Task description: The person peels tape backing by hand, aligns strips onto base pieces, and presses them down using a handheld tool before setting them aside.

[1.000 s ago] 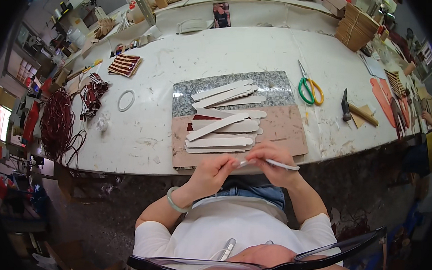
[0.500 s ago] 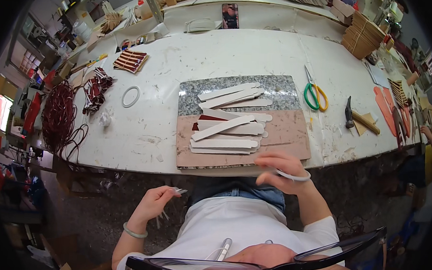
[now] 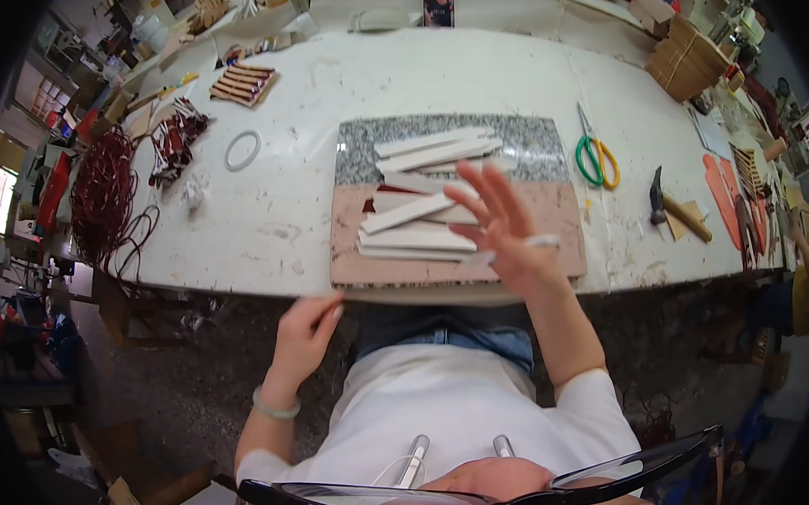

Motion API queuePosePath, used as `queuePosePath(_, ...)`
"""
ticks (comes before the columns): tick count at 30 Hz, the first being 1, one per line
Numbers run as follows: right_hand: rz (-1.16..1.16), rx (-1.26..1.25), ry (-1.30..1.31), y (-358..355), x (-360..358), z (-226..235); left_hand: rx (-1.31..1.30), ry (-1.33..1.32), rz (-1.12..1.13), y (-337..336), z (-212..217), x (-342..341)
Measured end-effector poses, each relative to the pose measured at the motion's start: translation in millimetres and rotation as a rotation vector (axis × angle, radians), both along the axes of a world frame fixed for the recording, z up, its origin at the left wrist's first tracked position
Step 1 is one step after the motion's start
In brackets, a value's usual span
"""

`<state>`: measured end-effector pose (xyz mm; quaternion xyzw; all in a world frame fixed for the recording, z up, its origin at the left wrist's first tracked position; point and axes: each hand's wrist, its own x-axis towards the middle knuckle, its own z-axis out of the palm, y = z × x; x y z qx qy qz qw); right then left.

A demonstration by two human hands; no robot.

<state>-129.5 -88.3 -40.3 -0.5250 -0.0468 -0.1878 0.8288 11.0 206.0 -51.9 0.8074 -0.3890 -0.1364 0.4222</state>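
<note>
My right hand (image 3: 508, 235) is raised over the right side of a flat board (image 3: 458, 275), its fingers spread and slightly blurred. A white ring (image 3: 542, 241) sits round the base of that hand. Beneath the fingers and to their left lie several white strips (image 3: 406, 221), stacked loosely across the board, with dark red pieces (image 3: 385, 189) showing among them. At the table's front edge, by the board's near left corner, my left hand (image 3: 307, 328) is closed with thumb and fingers together. Whatever it may hold is hidden.
Left on the white table (image 3: 279, 200) are a pale ring (image 3: 243, 151), dark red cord (image 3: 106, 196) and a banded bundle (image 3: 243, 83). Green-and-yellow scissors (image 3: 598, 162), a hammer (image 3: 679, 212) and coral-coloured pieces (image 3: 726, 201) lie right. A phone (image 3: 438, 5) stands behind.
My right hand has moved forward from the board's near edge to above it, its fingers spreading. My left hand has risen to the table edge; the pale pieces seen in it no longer show.
</note>
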Motion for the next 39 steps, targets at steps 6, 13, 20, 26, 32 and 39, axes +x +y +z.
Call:
queuePosePath(6, 0.047, 0.099, 0.032, 14, 17, 21, -0.592, -0.004, -0.242, -117, 39, -26)
queuePosePath(13, -0.096, 0.161, -0.012, 11, 0, 20, -0.515, 0.134, -0.332, -152, 20, -56)
queuePosePath(20, -0.319, 0.395, -0.203, -25, -27, 4, -0.531, -0.152, -0.27, -146, -8, -45)
queuePosePath(26, -1.074, -1.155, 0.865, -163, -84, -14, -0.272, -0.51, 0.324, -55, 1, 118)
queuePosePath(32, -0.703, -1.586, 1.13, -208, -106, -15, 0.33, -0.684, 0.614, 36, -8, 325)
queuePosePath(39, -0.726, -1.465, 1.34, -217, -104, -18, 0.898, -0.456, 0.173, 71, -13, 433)
